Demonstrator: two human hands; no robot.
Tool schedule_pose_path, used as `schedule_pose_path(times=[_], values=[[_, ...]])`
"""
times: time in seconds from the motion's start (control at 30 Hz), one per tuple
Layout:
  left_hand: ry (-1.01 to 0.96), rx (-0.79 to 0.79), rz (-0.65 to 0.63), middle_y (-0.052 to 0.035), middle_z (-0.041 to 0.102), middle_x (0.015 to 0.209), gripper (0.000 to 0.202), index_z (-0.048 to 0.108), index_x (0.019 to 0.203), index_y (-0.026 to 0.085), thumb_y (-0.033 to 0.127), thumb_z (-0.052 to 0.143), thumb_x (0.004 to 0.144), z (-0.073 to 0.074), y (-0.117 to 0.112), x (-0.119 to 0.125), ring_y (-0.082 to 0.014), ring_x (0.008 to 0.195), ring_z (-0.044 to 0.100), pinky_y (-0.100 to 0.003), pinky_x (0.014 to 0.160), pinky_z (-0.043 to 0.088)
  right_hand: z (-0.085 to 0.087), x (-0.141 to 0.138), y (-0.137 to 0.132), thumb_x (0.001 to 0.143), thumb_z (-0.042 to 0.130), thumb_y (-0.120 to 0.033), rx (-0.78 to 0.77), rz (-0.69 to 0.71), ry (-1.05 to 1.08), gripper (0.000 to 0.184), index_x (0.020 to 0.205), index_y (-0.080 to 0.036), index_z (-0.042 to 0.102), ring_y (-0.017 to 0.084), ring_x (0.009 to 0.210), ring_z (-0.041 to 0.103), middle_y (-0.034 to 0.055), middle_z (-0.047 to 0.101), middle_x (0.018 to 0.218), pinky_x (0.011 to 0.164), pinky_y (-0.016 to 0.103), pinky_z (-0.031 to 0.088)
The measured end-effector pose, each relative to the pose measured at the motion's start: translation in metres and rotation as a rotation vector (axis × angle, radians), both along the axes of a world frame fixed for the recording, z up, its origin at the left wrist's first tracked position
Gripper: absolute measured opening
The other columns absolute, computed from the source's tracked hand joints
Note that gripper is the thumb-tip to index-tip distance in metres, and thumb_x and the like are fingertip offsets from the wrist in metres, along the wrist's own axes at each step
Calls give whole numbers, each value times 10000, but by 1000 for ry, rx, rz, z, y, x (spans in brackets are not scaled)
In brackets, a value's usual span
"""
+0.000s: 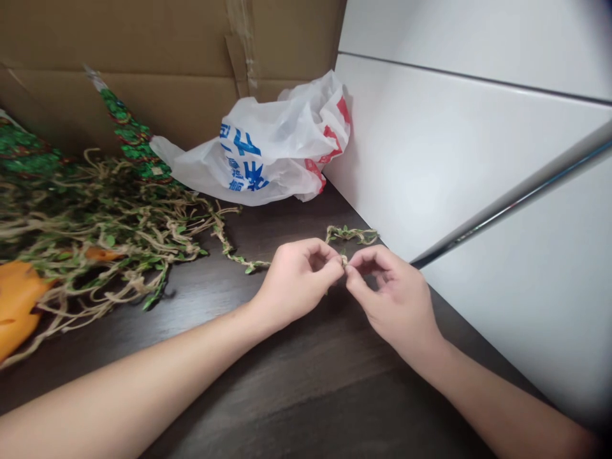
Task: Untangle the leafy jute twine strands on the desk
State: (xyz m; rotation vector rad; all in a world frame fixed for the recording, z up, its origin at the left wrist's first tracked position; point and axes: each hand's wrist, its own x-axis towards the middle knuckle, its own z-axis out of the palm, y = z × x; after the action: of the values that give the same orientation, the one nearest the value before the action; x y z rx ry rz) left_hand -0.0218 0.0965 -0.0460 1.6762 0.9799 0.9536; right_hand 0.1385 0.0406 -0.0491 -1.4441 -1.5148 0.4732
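My left hand (pixel 306 274) and my right hand (pixel 394 293) meet fingertip to fingertip above the dark wooden surface. Between them they pinch a small knot in a twine garland (pixel 227 245) with green leaves. To the left, the garland runs back toward a tangled heap of leafy twine (pixel 157 223). Another stretch of leafy twine (pixel 351 234) lies just behind my fingers, against the white panel. My fingertips partly cover the knot, so its details cannot be made out.
A white plastic bag (pixel 277 150) with blue and red print lies at the back, before a cardboard box (pixel 157 38). Green tinsel trees (pixel 129 127) stand behind the heap. An orange object (pixel 19 306) sits at left. A metal pole (pixel 516 197) slants along the white panel (pixel 406 146).
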Motion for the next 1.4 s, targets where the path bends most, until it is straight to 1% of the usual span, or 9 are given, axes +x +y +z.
schedule_pose_path(times=[0.07,0.23,0.43,0.53,0.7,0.97,1.17,1.27,1.4], values=[[-58,-61,-3,-15,721,692,127,711,798,168,232,667,899,-1,1,1,-144,616,647,-259,582,514,-1,0,0,910,682,-216,-2,16,44,47,869,-238,673,181,761,690,7,719,838,735,330,568],[-84,35,5,-33,746,757,138,739,852,169,281,697,922,-3,1,0,-151,650,672,-265,609,551,-1,3,2,922,736,-313,-35,21,144,89,927,-230,703,200,815,724,28,745,899,777,349,598],[-26,69,4,-32,733,748,141,745,822,162,253,680,908,0,-1,0,-136,639,623,-250,583,501,2,6,4,939,713,-257,-43,70,130,71,877,-235,686,167,766,680,1,707,851,727,309,564],[-40,5,8,-19,709,711,152,729,789,160,250,667,895,1,0,0,-130,623,596,-250,577,481,0,6,4,961,685,-241,-35,113,130,77,886,-243,666,158,772,668,-7,686,856,713,294,549],[-85,-65,10,-4,702,704,106,717,768,162,203,663,850,1,3,1,-124,623,598,-247,598,480,-1,6,3,968,675,-237,41,129,89,45,925,-250,672,174,837,678,5,698,914,774,317,560],[17,142,24,-25,739,766,110,734,789,169,201,663,867,1,-1,-1,-130,645,602,-244,584,471,5,8,2,923,698,-213,-1,142,-25,92,845,-236,656,173,762,674,-5,689,821,738,325,556],[-62,-10,-3,-8,693,721,89,668,775,180,204,620,846,-2,0,1,-136,624,613,-260,590,495,1,7,0,968,659,-202,63,190,55,79,909,-251,679,194,899,693,24,713,972,793,328,570],[-36,23,6,-6,684,702,72,660,757,180,200,634,821,-1,-1,0,-137,622,606,-256,581,477,3,5,-1,963,653,-207,14,173,48,68,908,-246,666,178,834,691,15,711,917,749,308,569],[44,150,5,-3,684,700,66,684,748,170,183,659,808,2,-3,-1,-120,608,563,-246,569,432,8,2,-3,931,677,-236,-48,93,-37,52,889,-235,646,151,712,662,-2,697,832,657,280,547]])
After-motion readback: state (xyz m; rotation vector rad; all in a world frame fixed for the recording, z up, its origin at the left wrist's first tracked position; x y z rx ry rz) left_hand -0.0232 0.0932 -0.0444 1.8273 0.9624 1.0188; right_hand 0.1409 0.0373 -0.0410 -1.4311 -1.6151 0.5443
